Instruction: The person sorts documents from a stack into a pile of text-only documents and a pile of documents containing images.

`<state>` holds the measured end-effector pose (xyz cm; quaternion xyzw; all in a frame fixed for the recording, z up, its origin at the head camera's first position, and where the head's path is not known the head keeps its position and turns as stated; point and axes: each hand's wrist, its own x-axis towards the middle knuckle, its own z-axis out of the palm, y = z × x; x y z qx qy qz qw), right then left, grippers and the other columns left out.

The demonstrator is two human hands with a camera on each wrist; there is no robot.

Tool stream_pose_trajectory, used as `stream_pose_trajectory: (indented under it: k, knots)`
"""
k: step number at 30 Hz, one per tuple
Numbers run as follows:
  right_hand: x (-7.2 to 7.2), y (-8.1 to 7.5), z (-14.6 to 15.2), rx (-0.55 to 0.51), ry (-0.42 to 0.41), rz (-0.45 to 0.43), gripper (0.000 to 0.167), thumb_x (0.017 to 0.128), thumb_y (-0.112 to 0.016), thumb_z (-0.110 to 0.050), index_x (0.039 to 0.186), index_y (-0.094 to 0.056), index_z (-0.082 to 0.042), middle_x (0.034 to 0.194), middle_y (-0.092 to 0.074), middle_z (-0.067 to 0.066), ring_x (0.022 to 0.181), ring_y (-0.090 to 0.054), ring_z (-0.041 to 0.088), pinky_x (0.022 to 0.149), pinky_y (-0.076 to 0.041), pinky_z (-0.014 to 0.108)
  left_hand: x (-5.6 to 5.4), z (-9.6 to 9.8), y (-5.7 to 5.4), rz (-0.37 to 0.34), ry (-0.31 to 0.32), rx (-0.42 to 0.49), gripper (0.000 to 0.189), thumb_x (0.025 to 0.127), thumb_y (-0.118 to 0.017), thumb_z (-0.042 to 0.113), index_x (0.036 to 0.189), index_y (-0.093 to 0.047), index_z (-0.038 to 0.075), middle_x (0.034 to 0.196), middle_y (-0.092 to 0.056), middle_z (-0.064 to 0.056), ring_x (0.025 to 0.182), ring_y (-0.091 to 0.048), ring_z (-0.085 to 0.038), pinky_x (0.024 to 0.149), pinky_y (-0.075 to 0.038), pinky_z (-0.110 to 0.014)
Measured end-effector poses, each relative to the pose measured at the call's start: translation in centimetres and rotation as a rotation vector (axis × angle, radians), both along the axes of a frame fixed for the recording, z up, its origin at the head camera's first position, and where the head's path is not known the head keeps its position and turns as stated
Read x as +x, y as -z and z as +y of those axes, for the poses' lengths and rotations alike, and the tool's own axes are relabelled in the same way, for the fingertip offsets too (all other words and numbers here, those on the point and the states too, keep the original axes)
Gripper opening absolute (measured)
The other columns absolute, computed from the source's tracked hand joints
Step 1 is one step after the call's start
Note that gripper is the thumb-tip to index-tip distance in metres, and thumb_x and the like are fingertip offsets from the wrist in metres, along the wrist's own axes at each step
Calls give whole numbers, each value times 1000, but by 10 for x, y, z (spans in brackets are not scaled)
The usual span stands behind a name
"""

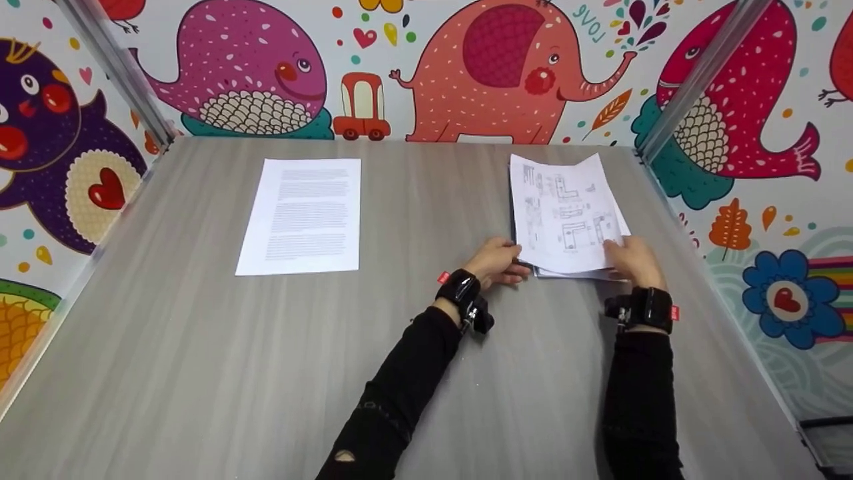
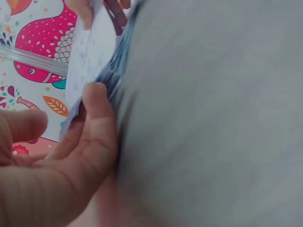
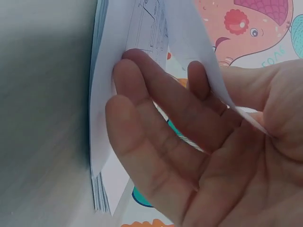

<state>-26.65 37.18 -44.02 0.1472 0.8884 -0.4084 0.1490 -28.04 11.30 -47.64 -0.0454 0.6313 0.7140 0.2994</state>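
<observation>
A stack of paper sheets [image 3: 97, 196] lies at the right of the table, its edges slightly uneven. On top is a sheet with printed line drawings [image 1: 566, 213], its near right part lifted. My right hand [image 1: 636, 260] pinches this top sheet between thumb and index finger; the other fingers [image 3: 125, 127] reach under it, over the sheets below. At the stack's near left corner is my left hand [image 1: 496, 261]. Its fingertips [image 2: 97, 97] touch the edge of the stack, while the thumb [image 2: 26, 125] stands apart from the paper.
A single page of printed text [image 1: 310, 220] lies flat on the left of the grey table [image 1: 426, 360]. Panels with cartoon animals [image 1: 493, 73] stand along the back and both sides, with metal posts [image 1: 123, 73] at the back corners.
</observation>
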Motion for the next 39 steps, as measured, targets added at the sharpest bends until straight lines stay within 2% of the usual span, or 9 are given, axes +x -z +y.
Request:
stream_pose_trajectory:
  k: [4,7,9,11,14,18,25,32,39]
  knots:
    - [-2,2,-2,-37,-42,-7,59,106,-31,-34,145,-31,11,132,-45,24,112,-50,33,99,-50,48,-1,-1,-1,-1,3,-19,38,103,-47,11,138,-43,-4,95,-71,-16,80,-72,-25,58,-57,-25]
    - [-2,2,-4,-57,-33,-24,61,105,-35,-35,147,-28,8,136,-42,24,115,-48,34,100,-49,47,-1,-5,-1,2,22,-42,19,101,-47,5,116,-53,-4,96,-74,-19,79,-74,-26,54,-56,-22]
    - [-1,0,-3,-14,-31,-32,65,104,-38,-37,149,-25,8,139,-41,25,116,-46,36,100,-47,47,-1,-9,-1,3,30,-58,7,98,-47,1,97,-54,1,94,-74,-19,75,-74,-24,51,-55,-21]
    - [-1,-1,-3,60,-39,-39,69,102,-41,-39,149,-24,10,142,-39,29,116,-45,39,102,-44,50,-1,-14,-1,-2,24,-67,11,94,-47,0,85,-51,6,90,-75,-19,69,-74,-22,49,-53,-20]
    - [-1,-4,-3,150,-72,-41,72,101,-46,-38,147,-26,13,146,-36,33,117,-43,42,105,-39,56,0,-20,-2,1,18,-92,12,89,-48,1,80,-50,9,85,-75,-18,62,-72,-19,47,-52,-19]
    - [-2,-5,-6,133,-67,-77,74,99,-54,-37,148,-27,11,148,-34,32,119,-41,42,108,-37,57,-1,-27,-2,6,28,-96,4,92,-50,6,92,-54,6,88,-74,-20,64,-72,-21,49,-53,-21]
    - [-4,-1,-10,167,-92,-84,67,95,-62,-34,142,-38,9,129,-45,26,110,-44,38,92,-43,43,-7,-29,6,17,26,76,32,105,-36,8,135,-47,5,100,-70,-19,87,-72,-32,68,-61,-33]
    - [-9,3,-13,231,-220,-57,53,93,-64,-36,121,-57,9,90,-48,10,83,-49,25,67,-38,29,-8,-32,7,-7,26,127,33,107,-32,9,136,-47,8,102,-70,-18,84,-72,-32,78,-60,-44]
    - [-9,4,-18,226,-252,-71,50,94,-63,-36,117,-58,8,90,-49,8,81,-50,22,65,-40,27,-7,-33,8,-10,23,128,32,106,-33,9,135,-46,9,99,-69,-16,80,-72,-31,72,-61,-42]
